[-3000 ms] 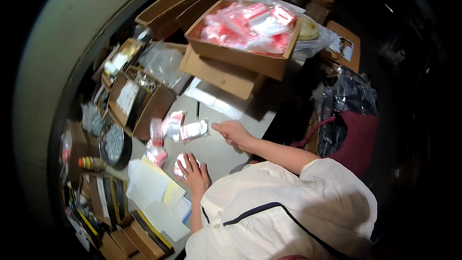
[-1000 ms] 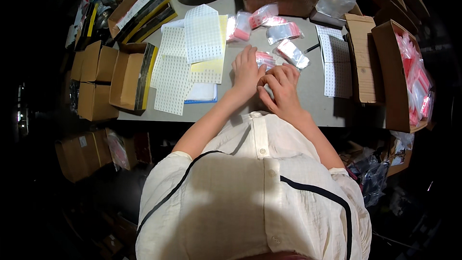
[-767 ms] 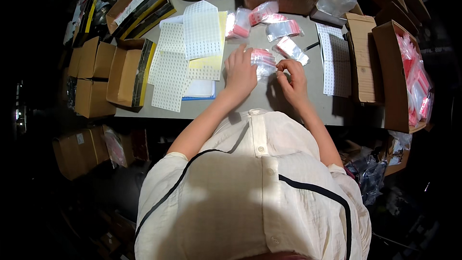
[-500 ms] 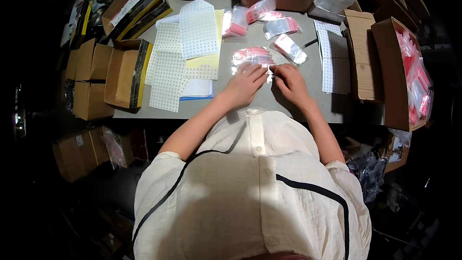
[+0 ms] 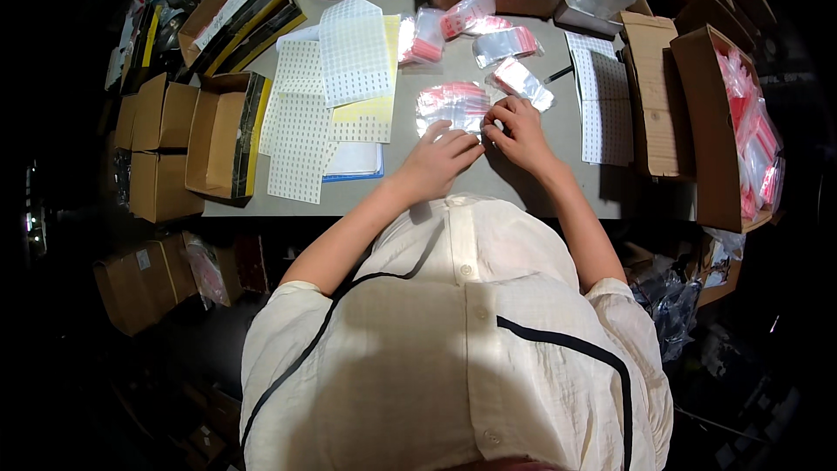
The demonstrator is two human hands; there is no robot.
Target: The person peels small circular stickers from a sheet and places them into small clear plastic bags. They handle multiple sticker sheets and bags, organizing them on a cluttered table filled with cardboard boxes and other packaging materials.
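A fanned stack of small clear zip bags (image 5: pixel 452 100) with red-pink strips lies flat on the grey table in front of me. My left hand (image 5: pixel 438 161) rests at the near edge of this stack, its fingers apart and slightly bent, the tips touching the lowest bags. Close by on the right, my right hand (image 5: pixel 520 133) is closed in a pinch at the stack's lower right corner. Whatever sits between its fingertips is too small to make out. Another bundle of clear bags (image 5: pixel 523 84) lies just beyond the right hand.
Sheets of small printed labels (image 5: pixel 301 113) overlap on the left, with another label sheet (image 5: pixel 603 105) and a black pen (image 5: pixel 559 74) on the right. More bag bundles (image 5: pixel 506 45) lie farther back. Cardboard boxes (image 5: pixel 222 135) line both sides; one box (image 5: pixel 697 122) holds pink-striped bags.
My left hand has drawn back a little toward me, uncovering more of the fanned bags. My right hand has risen slightly, its fingers curled tighter.
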